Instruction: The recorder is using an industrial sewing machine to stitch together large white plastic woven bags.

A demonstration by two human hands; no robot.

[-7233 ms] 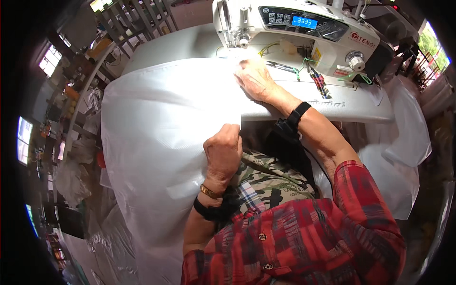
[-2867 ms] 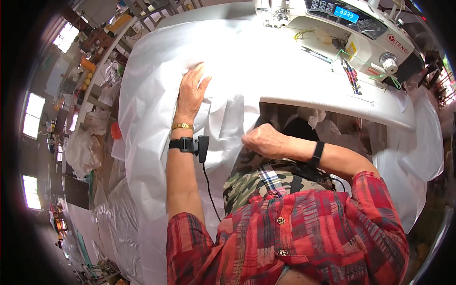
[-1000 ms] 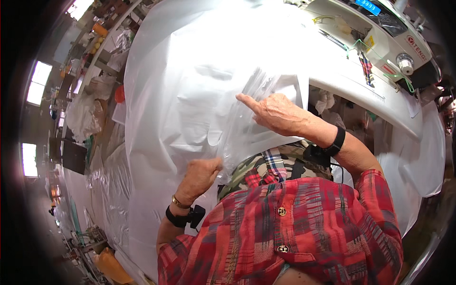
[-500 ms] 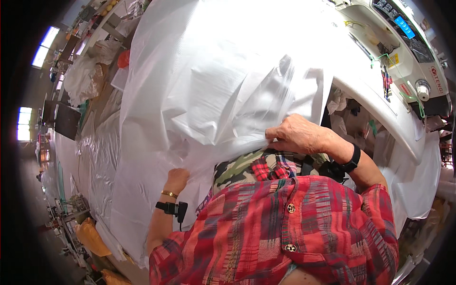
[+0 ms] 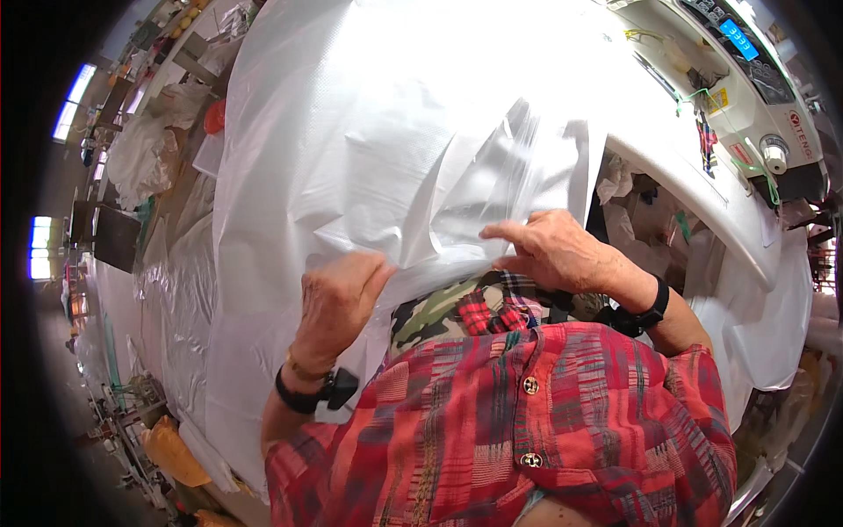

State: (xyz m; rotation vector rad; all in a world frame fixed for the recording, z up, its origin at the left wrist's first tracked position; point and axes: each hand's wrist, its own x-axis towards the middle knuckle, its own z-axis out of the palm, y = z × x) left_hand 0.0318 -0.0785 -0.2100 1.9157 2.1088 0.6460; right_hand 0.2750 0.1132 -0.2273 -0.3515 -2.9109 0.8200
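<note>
A large white translucent plastic sheet [image 5: 369,167] spreads over the work surface and down toward my lap, with creases gathered at its near middle. My right hand [image 5: 558,252] is at the sheet's near edge, index finger stretched out to the left and thumb apart from it; nothing shows between them. Over the creased near part, further left, is my left hand [image 5: 338,294], bent at the knuckles and blurred by motion. Its fingertips are hard to make out, so whether they pinch the plastic is unclear. Camouflage cloth [image 5: 430,314] shows below the sheet's edge.
A white sewing machine [image 5: 694,176] with a lit blue display and a knob stands at the right. Green thread and small scissors-like tools lie on it. More plastic sheeting [image 5: 180,299] lies at the left, near yellow bundles [image 5: 171,452]. White plastic [image 5: 764,325] hangs at the right.
My left hand has risen from the lower left, moving up and right over the sheet. My right hand's index finger has straightened away from its thumb. The view has shifted slightly.
</note>
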